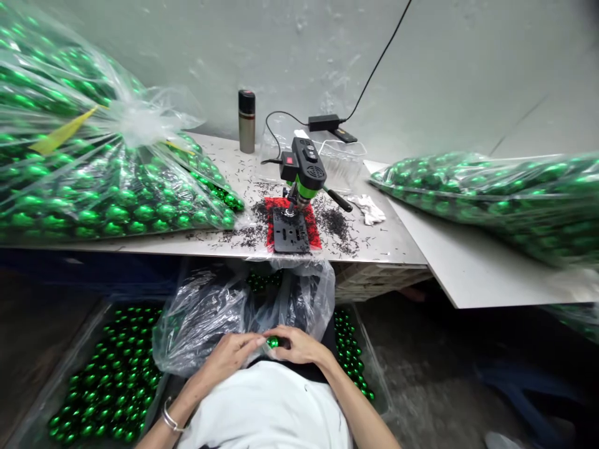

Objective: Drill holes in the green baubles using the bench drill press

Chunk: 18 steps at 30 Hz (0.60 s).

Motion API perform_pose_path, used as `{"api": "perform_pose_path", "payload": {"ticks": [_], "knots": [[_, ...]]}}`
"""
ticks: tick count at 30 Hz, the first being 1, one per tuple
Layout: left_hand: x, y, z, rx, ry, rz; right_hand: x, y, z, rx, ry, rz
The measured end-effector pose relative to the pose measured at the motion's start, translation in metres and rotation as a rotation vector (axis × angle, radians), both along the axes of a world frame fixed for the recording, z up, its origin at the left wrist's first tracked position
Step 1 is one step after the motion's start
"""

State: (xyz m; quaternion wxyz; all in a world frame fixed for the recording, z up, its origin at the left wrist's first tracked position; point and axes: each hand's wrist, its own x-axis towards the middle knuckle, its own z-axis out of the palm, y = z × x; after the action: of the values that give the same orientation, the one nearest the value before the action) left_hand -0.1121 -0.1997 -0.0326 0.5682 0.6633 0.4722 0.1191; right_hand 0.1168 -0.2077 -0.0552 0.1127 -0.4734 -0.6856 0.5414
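A shiny green ball [272, 341] shows between my two hands, just in front of my waist. My right hand [298, 346] curls round it with thumb and fingers. Fingers together, my left hand [233, 350] closes on the rim of the clear plastic bag [206, 318], its fingertips close to the ball. The bag spreads over my lap, and more green balls show inside its mouth. Beyond it, a small bench drill press [306, 165] stands on the table over a black base plate [287, 234] on a red mat [314, 231].
Black shavings [332, 221] litter the white table [379, 246]. Large bags of green balls lie at left [116, 212] and right [496, 187]. A dark-topped flask [246, 125], power adapter [324, 122] and white cloth [369, 209] stand behind. Containers of balls flank my legs.
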Motion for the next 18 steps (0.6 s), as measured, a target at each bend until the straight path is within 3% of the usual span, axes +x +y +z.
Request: {"api": "perform_pose_path", "payload": {"ticks": [5,18], "knots": [[0.0,0.0,-0.005,0.029,0.032,0.039,-0.008,-0.002,0.002,-0.045,-0.095,-0.176],[0.002,0.001,-0.005,0.012,0.017,0.058,-0.015,-0.005,0.006,0.079,-0.182,-0.099]]}}
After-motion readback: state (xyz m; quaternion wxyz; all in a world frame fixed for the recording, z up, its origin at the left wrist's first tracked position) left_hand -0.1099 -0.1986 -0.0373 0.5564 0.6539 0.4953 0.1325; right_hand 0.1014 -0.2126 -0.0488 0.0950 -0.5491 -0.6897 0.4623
